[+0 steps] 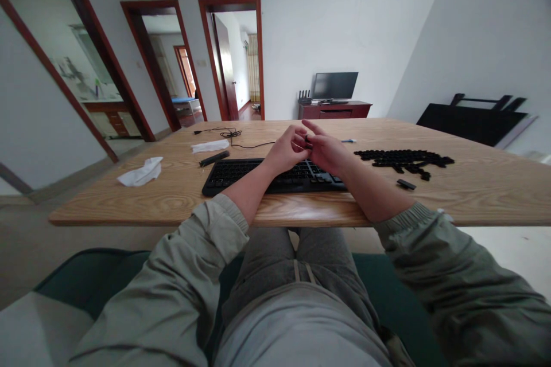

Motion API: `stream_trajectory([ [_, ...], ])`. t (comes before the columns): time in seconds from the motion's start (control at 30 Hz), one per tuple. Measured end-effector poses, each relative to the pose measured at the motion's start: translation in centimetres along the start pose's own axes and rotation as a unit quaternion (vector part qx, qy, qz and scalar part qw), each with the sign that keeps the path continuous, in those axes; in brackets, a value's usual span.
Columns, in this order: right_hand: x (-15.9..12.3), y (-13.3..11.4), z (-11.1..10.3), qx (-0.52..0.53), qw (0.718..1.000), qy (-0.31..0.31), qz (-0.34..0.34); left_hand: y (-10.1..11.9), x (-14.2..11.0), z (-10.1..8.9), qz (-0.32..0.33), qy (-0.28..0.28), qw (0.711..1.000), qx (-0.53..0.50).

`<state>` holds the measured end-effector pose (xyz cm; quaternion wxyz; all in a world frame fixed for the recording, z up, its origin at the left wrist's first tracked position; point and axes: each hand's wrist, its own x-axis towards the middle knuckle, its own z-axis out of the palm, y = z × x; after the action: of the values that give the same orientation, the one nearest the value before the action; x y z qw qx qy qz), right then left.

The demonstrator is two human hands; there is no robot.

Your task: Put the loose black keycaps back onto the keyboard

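A black keyboard [241, 176] lies on the wooden table [129, 200] in front of me. My two hands meet just above its right half. My left hand [287, 148] is curled, and its fingertips pinch a small black piece, probably a keycap [306, 139], together with my right hand [325, 148]. The right hand's index finger is stretched out while its other fingers close on the piece. A pile of several loose black keycaps [402, 159] lies to the right of the keyboard, and a single longer black key [406, 184] lies nearer the table's front edge.
Left of the keyboard are a crumpled white tissue [142, 173], a folded white tissue [210, 145], a black stick-shaped object [214, 158] and a coiled black cable [230, 134]. A small blue-white item [348, 140] lies behind my hands. A TV stands at the far wall.
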<state>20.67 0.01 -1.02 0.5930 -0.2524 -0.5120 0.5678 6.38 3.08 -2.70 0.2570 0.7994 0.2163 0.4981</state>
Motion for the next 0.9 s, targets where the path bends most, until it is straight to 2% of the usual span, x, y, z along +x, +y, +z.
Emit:
stream_trajectory([
  [0.1, 0.4, -0.5, -1.4, -0.073, 0.995, 0.046, -0.049, 0.1, 0.0, -0.2, -0.016, 0.011, 1.0, -0.014],
  [0.13, 0.5, -0.7, -2.0, -0.131, 0.986, 0.071, -0.077, 0.2, 0.0, -0.4, -0.03, 0.013, 0.999, -0.022],
  [0.2, 0.3, -1.1, -3.1, -0.27, 0.95, 0.093, -0.125, 0.4, 0.0, -0.7, -0.062, 0.009, 0.997, -0.045],
  [0.3, -0.4, -1.6, -4.0, -0.415, 0.898, 0.048, -0.136, 0.6, 0.0, -1.0, -0.087, -0.01, 0.991, -0.098],
  [0.5, -1.8, -1.7, -3.4, -0.499, 0.844, -0.039, -0.194, 0.3, 0.1, -1.3, -0.123, -0.023, 0.979, -0.16],
  [0.7, -2.0, -1.9, -3.0, -0.511, 0.84, -0.054, -0.174, -0.4, 0.1, -1.5, -0.141, -0.056, 0.972, -0.182],
  [0.83, -1.9, -2.3, -3.1, -0.472, 0.863, -0.079, -0.161, 0.0, 0.0, -1.5, -0.141, -0.071, 0.968, -0.195],
  [0.9, -1.9, -2.4, -3.3, -0.444, 0.882, -0.094, -0.13, 0.3, -0.1, -1.5, -0.145, -0.075, 0.967, -0.195],
])
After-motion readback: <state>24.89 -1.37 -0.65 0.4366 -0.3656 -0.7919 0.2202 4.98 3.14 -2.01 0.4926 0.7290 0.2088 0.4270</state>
